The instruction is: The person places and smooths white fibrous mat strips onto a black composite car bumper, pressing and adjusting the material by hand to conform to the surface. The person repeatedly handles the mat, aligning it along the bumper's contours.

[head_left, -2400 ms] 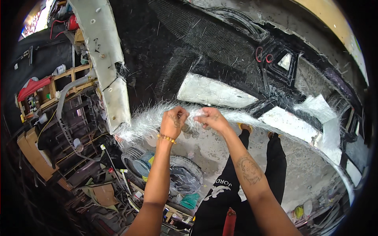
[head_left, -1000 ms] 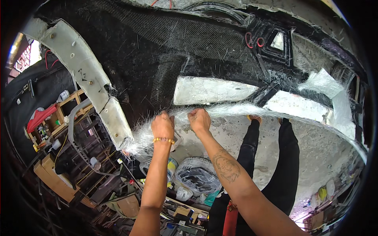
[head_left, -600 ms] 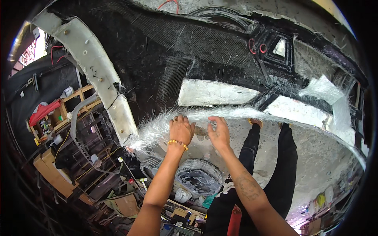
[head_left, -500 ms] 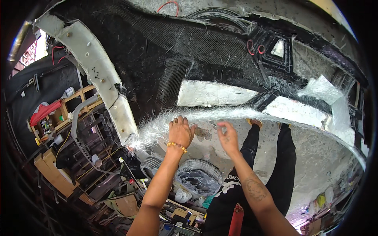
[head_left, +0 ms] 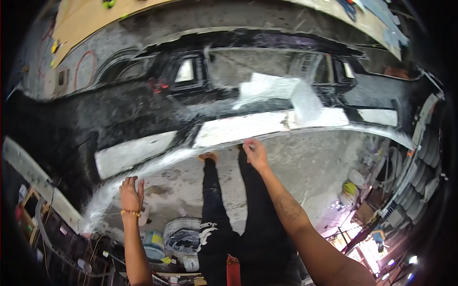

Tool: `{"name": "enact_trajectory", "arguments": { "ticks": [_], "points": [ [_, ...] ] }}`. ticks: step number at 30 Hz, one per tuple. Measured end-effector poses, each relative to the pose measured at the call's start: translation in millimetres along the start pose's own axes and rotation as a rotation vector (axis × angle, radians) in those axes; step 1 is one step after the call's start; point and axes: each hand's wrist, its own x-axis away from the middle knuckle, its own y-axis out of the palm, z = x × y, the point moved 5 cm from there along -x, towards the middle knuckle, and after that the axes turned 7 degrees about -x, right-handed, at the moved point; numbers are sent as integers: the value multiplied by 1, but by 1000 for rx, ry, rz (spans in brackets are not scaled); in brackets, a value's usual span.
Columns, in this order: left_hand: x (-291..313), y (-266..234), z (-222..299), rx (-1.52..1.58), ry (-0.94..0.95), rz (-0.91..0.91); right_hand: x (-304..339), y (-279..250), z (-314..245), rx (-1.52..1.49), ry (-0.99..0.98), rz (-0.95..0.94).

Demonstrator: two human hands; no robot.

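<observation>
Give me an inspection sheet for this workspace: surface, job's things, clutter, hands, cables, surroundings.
Surface: large black moulded panel, wet-looking, with white patches.
Job's things: frayed white fibre mat along the panel's lower edge.
Clutter: buckets and small containers on the stained concrete floor.
Hands: left hand open, at the mat's frayed edge; right hand touching the mat edge further right, grip unclear.
Cables: dark cords low left, among stored items.
Surroundings: shelving with stacked parts at right.
</observation>
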Motion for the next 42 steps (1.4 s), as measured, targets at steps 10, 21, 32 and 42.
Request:
{"name": "enact_trajectory", "arguments": {
  "ticks": [10, 21, 32, 42],
  "points": [
    [-73, 74, 268, 717, 257, -95, -160, -129, -127, 373, -655, 76],
    [-189, 169, 369, 1059, 85, 110, -259, -52, -10, -548, 306, -78],
    [-145, 131, 315, 1072, -80, 88, -188, -77, -33, -680, 143, -201],
    [-55, 97, 374, 1494, 64, -179, -42, -101, -63, -462, -4, -507]
  ]
}}
